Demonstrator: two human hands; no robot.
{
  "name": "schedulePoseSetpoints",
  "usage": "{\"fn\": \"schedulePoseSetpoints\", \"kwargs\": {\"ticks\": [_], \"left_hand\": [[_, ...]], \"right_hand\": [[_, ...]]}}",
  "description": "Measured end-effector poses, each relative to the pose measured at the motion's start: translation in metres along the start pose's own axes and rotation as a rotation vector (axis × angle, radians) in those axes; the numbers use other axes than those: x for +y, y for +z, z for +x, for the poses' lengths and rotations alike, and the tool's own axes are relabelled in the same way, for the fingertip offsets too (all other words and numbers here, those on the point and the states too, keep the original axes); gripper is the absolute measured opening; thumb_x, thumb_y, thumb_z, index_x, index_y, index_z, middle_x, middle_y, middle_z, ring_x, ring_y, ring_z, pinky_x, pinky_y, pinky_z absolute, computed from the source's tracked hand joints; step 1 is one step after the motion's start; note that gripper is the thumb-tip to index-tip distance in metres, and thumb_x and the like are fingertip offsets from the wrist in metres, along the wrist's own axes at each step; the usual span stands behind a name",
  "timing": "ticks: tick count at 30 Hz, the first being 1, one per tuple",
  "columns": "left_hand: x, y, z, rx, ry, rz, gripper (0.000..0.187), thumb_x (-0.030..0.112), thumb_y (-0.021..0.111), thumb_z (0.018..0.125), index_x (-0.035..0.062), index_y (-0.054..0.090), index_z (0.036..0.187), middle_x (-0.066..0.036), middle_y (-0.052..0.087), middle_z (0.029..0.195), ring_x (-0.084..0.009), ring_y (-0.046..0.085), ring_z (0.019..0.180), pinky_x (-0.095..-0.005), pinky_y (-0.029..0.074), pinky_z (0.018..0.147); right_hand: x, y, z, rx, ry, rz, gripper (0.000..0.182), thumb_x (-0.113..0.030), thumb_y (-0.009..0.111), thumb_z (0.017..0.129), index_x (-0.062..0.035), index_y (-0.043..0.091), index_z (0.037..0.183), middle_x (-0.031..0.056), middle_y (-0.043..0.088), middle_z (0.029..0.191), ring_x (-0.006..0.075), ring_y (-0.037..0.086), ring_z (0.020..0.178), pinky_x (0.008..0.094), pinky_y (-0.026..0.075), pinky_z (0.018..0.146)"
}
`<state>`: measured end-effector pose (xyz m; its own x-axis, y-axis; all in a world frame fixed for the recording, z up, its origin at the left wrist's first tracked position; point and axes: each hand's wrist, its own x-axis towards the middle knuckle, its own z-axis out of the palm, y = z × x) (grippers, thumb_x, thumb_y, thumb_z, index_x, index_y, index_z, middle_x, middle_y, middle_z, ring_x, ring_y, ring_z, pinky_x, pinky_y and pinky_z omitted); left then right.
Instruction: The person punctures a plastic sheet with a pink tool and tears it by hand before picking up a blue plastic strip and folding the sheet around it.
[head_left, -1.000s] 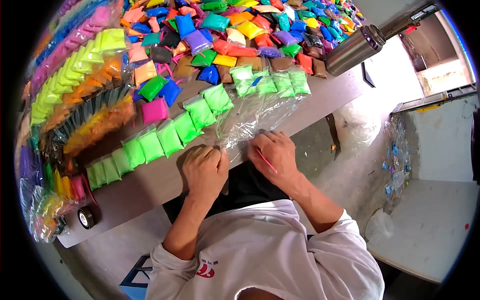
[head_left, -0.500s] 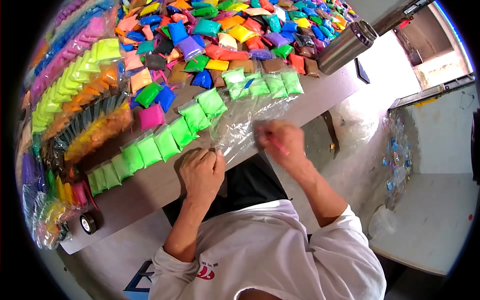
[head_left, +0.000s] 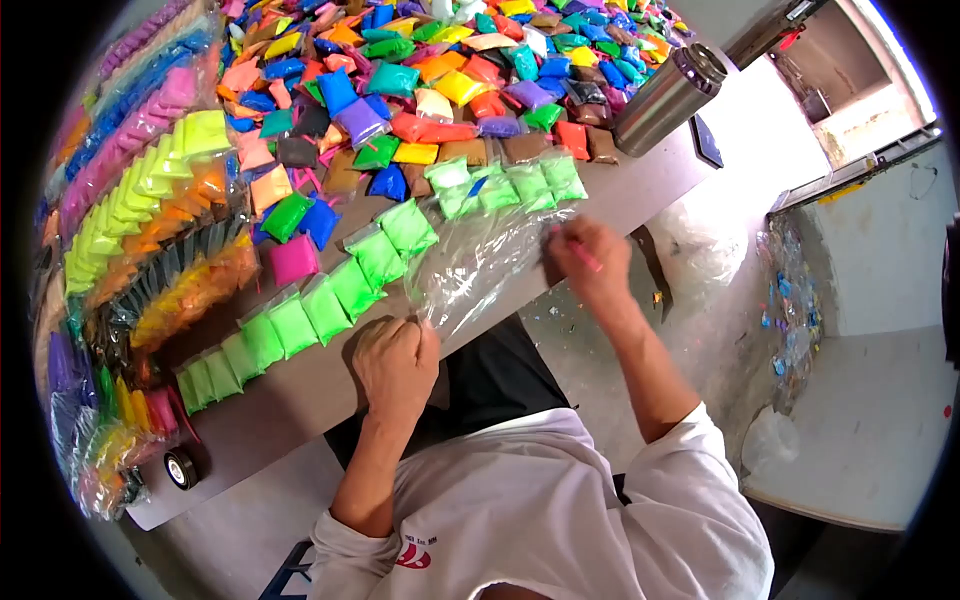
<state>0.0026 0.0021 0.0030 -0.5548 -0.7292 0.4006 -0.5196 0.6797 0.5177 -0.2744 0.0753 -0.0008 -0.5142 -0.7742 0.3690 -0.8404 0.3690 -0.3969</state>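
My left hand (head_left: 397, 362) is closed at the table's front edge, its thumb and finger pinching the lower corner of a clear plastic bag (head_left: 475, 265). The bag lies spread and wrinkled on the table. At its right end my right hand (head_left: 597, 262) is closed around a slim pink stick (head_left: 583, 252); its exact kind does not show. Beyond the bag lies a group of light green packets (head_left: 507, 188). Left of it, a slanting row of bright green packets (head_left: 325, 308) runs down the table.
Loose colourful packets (head_left: 460, 88) are heaped at the back. Rows of bagged yellow packets (head_left: 150, 165) and other colours line the left. A steel flask (head_left: 668, 100) and a dark phone (head_left: 706, 141) stand and lie at right. A black tape roll (head_left: 180, 468) sits front left.
My right hand has moved slightly right and up along the bag, with the pink stick still in it. The bag looks more spread out. My left hand keeps its hold on the corner.
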Motion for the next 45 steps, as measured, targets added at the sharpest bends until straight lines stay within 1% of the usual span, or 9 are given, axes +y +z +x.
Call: {"fn": "schedulePoseSetpoints", "kwargs": {"ticks": [4,9,15,21,25,33,37,42,45], "left_hand": [[0.0,0.002,0.002,0.021,0.011,-0.008,0.031,0.011,0.066,0.083,0.0042,0.047,0.059,-0.011,0.052,0.063,-0.0335,0.054,0.063,-0.0459,0.042,0.059],[-0.001,-0.001,0.003,0.017,0.016,-0.013,0.031,0.011,0.066,0.082,0.0042,0.047,0.059,-0.011,0.052,0.063,-0.0337,0.054,0.063,-0.0462,0.042,0.059],[-0.003,-0.003,0.002,-0.008,-0.001,-0.048,0.03,0.01,0.067,0.081,0.0038,0.048,0.06,-0.012,0.051,0.062,-0.0343,0.053,0.062,-0.0465,0.041,0.059],[-0.007,-0.011,-0.001,-0.068,0.015,-0.073,0.031,0.009,0.068,0.081,0.003,0.047,0.059,-0.013,0.049,0.061,-0.0348,0.052,0.06,-0.0465,0.04,0.058],[-0.004,-0.015,0.0,-0.1,-0.055,-0.12,0.032,0.009,0.068,0.081,0.0027,0.046,0.058,-0.013,0.049,0.06,-0.0348,0.052,0.059,-0.0462,0.04,0.057],[-0.007,-0.01,-0.001,-0.076,-0.002,-0.101,0.032,0.01,0.068,0.081,0.0027,0.046,0.058,-0.014,0.049,0.06,-0.0352,0.052,0.059,-0.0462,0.04,0.057],[-0.006,-0.012,-0.003,-0.086,-0.032,-0.112,0.032,0.01,0.068,0.08,0.0029,0.047,0.058,-0.014,0.05,0.06,-0.0355,0.052,0.059,-0.0465,0.04,0.057],[-0.006,-0.009,-0.002,-0.071,-0.022,-0.088,0.032,0.01,0.069,0.08,0.0031,0.047,0.058,-0.013,0.051,0.06,-0.0353,0.052,0.059,-0.0463,0.04,0.057],[-0.006,-0.011,-0.001,-0.081,-0.025,-0.095,0.031,0.01,0.069,0.08,0.003,0.048,0.058,-0.013,0.052,0.06,-0.035,0.053,0.059,-0.0465,0.041,0.057]], "right_hand": [[0.01,-0.018,0.016,0.026,0.137,-0.053,0.015,-0.022,0.07,0.08,-0.0067,0.067,0.078,0.0145,0.066,0.073,0.0361,0.066,0.069,0.0451,0.053,0.063],[-0.033,0.01,-0.002,-0.025,-0.271,0.065,0.013,-0.018,0.073,0.08,-0.0084,0.067,0.075,0.0126,0.066,0.072,0.0335,0.065,0.067,0.0425,0.053,0.063],[0.029,-0.031,0.03,0.004,0.134,-0.127,0.02,-0.024,0.067,0.083,-0.0046,0.065,0.079,0.0152,0.067,0.072,0.0366,0.066,0.069,0.0455,0.052,0.063],[-0.026,-0.01,-0.003,-0.059,-0.243,0.069,0.015,-0.02,0.068,0.081,-0.0054,0.067,0.077,0.0163,0.066,0.073,0.036,0.067,0.072,0.0468,0.052,0.065],[0.016,-0.016,0.012,-0.05,0.126,-0.037,0.015,-0.021,0.068,0.08,-0.0059,0.066,0.076,0.0168,0.066,0.073,0.037,0.066,0.071,0.0464,0.052,0.064],[-0.015,-0.004,0.002,-0.082,-0.194,0.042,0.012,-0.018,0.069,0.08,-0.0063,0.067,0.077,0.0131,0.066,0.072,0.0347,0.067,0.068,0.0443,0.053,0.062],[0.006,-0.016,0.025,-0.145,0.143,-0.04,0.016,-0.02,0.069,0.08,-0.0053,0.067,0.077,0.0154,0.066,0.074,0.0346,0.067,0.07,0.0432,0.052,0.063],[-0.015,-0.004,0.001,-0.054,-0.188,0.065,0.014,-0.021,0.069,0.079,-0.0069,0.066,0.078,0.0164,0.064,0.071,0.036,0.065,0.069,0.0472,0.052,0.063],[-0.012,0.0,0.005,-0.073,-0.043,0.02,0.016,-0.021,0.069,0.081,-0.0066,0.065,0.077,0.0161,0.064,0.071,0.0358,0.065,0.069,0.047,0.052,0.064]]}}
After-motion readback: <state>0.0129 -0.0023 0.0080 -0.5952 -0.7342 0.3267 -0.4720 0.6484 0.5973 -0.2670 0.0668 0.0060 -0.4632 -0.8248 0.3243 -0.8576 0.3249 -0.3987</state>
